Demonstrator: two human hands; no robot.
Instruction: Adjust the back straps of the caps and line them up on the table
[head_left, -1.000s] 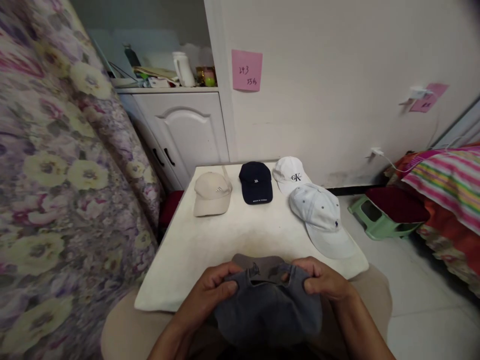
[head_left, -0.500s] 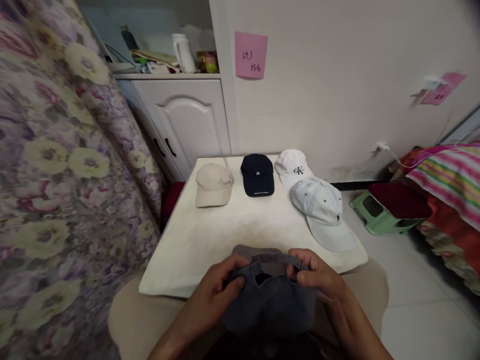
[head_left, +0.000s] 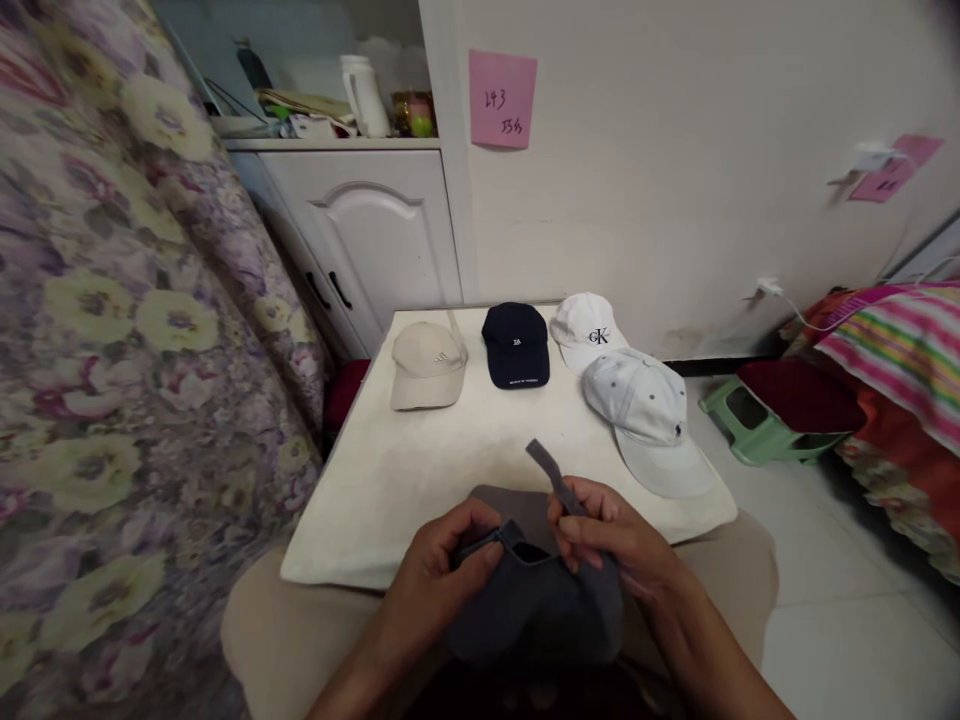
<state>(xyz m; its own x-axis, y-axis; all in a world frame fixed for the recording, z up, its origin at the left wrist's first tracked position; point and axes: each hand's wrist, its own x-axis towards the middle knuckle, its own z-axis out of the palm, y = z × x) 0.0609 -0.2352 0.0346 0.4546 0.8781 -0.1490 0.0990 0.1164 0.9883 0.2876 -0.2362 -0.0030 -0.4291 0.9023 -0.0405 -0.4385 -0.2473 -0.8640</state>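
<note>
A dark grey baseball cap (head_left: pixel 532 605) is held over my lap at the table's near edge, its back opening facing up. My left hand (head_left: pixel 450 560) pinches the rim on the left side of that opening, beside a short tab. Between the thumb and fingers of my right hand (head_left: pixel 611 535) is the cap's back strap (head_left: pixel 546 462), whose loose end sticks up to the left. The grey brim (head_left: pixel 517 505) shows beyond the opening. The cap's lower part is in shadow.
On the cream-covered table (head_left: pixel 360 510) lie a beige cap (head_left: pixel 427 365), a navy cap (head_left: pixel 516 345), a white cap (head_left: pixel 585 325) and a pale denim cap (head_left: pixel 645 410). A floral curtain (head_left: pixel 112 400) hangs left; a green stool (head_left: pixel 780 410) stands right.
The strap bridged the cap's back opening before; now its left end is free and points upward in my right hand. My left hand keeps its grip on the rim.
</note>
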